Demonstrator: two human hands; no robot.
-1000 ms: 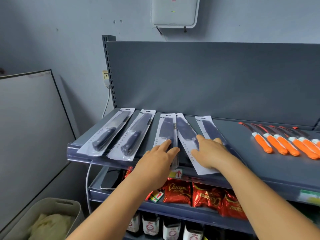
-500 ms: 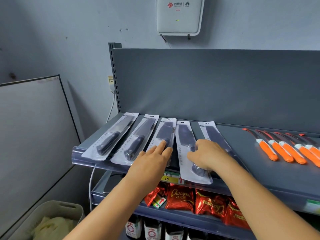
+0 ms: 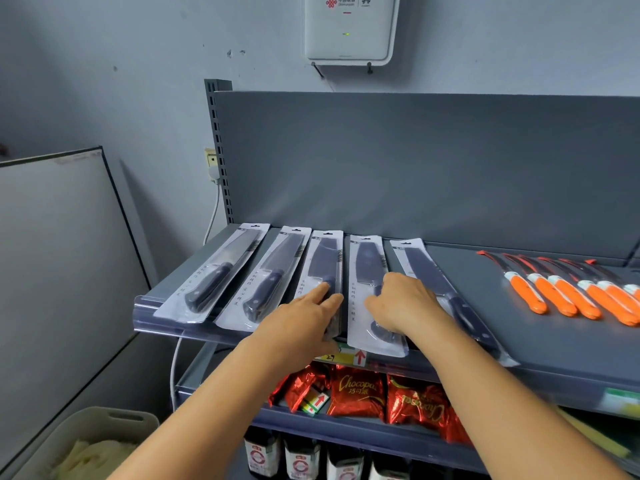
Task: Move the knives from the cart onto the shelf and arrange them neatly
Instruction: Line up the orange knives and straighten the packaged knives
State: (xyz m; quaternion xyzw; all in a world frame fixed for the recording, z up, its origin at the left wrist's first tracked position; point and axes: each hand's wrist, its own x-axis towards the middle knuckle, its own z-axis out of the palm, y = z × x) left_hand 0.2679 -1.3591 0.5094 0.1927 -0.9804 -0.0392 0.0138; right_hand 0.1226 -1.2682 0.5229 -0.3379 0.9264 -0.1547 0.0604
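- Left grip [image 3: 304,315]: fingers straight, pressing third packaged knife [image 3: 323,261] on shelf [image 3: 554,341].
- Right grip [image 3: 401,303]: fingers curled over fourth packaged knife [image 3: 367,265]; fifth knife [image 3: 426,268] just beside.

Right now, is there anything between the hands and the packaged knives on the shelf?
Nothing visible. The left hand rests directly on the third knife pack, and the right hand on the fourth knife pack, both flat on the shelf.

You are standing in a small shop, at a grey metal retail shelf [image 3: 561,344] with a slotted upright. Packaged knives [image 3: 369,289] lie displayed in a row, price labels [image 3: 341,356] sit on the shelf's front edge, and red snack bags [image 3: 356,391] and bottles [image 3: 299,460] fill the tiers below.
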